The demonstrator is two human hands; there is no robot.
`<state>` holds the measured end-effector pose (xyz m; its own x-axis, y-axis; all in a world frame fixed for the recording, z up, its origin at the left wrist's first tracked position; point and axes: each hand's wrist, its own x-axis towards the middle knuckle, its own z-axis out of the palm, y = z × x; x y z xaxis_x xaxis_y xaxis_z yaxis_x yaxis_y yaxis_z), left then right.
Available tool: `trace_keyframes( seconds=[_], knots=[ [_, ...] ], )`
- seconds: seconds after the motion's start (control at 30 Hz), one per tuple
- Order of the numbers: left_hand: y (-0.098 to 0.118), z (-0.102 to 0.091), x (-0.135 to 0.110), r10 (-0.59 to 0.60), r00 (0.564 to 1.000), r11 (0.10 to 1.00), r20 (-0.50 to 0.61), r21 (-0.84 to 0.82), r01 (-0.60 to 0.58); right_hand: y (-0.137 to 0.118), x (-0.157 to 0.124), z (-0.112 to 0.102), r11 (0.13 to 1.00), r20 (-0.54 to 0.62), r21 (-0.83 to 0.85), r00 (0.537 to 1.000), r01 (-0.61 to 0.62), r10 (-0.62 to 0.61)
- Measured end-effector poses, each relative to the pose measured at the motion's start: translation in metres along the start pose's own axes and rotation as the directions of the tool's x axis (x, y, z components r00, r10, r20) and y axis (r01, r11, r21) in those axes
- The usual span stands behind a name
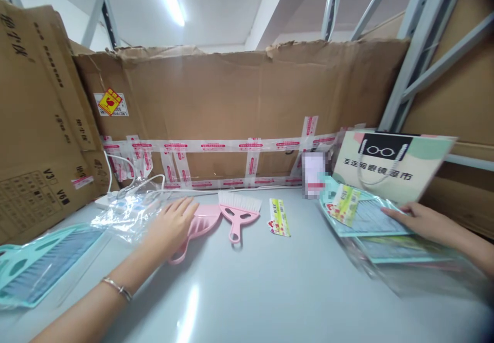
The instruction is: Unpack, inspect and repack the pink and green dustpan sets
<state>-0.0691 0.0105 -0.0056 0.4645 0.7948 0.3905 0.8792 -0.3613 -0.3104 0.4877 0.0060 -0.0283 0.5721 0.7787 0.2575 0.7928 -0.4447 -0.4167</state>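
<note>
My left hand [180, 222] lies over the left part of a pink dustpan [204, 218], fingers stretched out; how firmly they touch it is hidden. Beside the dustpan rests a pink hand brush [238, 214] with white bristles. At the right, my right hand [415, 217] grips the edge of a teal dustpan and brush set [370, 217] in clear wrapping, with its fingertips partly hidden. Under that set lie more wrapped teal sets [401, 250], blurred toward the right. A green and white label card [278, 218] lies between the brush and the wrapped sets.
Another wrapped teal set [50, 266] lies at the left. Crumpled clear plastic [131, 217] covers part of a white power strip [110, 199] with cables. A paper bag [389, 165] stands at the back right. A large taped carton [231, 96] walls off the back.
</note>
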Motion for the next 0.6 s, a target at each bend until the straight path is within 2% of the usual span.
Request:
trace_keyframes(
  seconds=[0.07,0.1,0.17,0.2,0.27,0.33,0.43,0.5,0.53,0.6],
  knots=[
    [0.008,0.002,0.002,0.042,0.995,0.994,0.085,-0.107,-0.033,-0.013,-0.008,-0.007,0.993,0.092,0.103,0.995,-0.058,0.048],
    [0.011,0.003,0.003,0.063,0.987,0.985,0.151,-0.167,-0.037,-0.022,-0.013,-0.012,0.988,0.09,0.129,0.993,-0.088,0.076],
    [0.017,0.004,0.005,0.07,0.965,0.969,0.254,-0.248,-0.005,-0.039,-0.024,-0.024,0.979,0.01,0.167,0.993,-0.114,0.114],
    [0.02,0.003,0.007,0.057,0.962,0.966,0.268,-0.259,0.015,-0.046,-0.029,-0.029,0.975,-0.021,0.186,0.992,-0.119,0.125],
    [0.027,0.001,0.016,0.037,0.973,0.965,0.228,-0.26,0.024,-0.057,-0.037,-0.037,0.966,-0.075,0.237,0.989,-0.103,0.124],
    [0.035,-0.002,0.028,0.075,0.97,0.95,0.229,-0.313,0.0,-0.066,-0.043,-0.039,0.95,-0.146,0.308,0.984,-0.054,0.103],
    [0.04,0.0,0.044,0.23,0.896,0.849,0.381,-0.528,0.006,-0.084,-0.053,-0.033,0.89,-0.24,0.453,0.968,0.049,0.068],
    [0.036,0.007,0.049,0.308,0.855,0.766,0.417,-0.641,0.037,-0.102,-0.062,-0.026,0.808,-0.212,0.581,0.977,0.101,0.031],
    [0.033,0.01,0.051,0.312,0.859,0.739,0.406,-0.672,0.049,-0.112,-0.068,-0.022,0.756,-0.178,0.644,0.984,0.118,-0.002],
    [0.029,0.013,0.052,0.208,0.92,0.715,0.332,-0.694,0.089,-0.136,-0.082,-0.015,0.666,-0.132,0.73,0.988,0.154,-0.083]
  ],
)
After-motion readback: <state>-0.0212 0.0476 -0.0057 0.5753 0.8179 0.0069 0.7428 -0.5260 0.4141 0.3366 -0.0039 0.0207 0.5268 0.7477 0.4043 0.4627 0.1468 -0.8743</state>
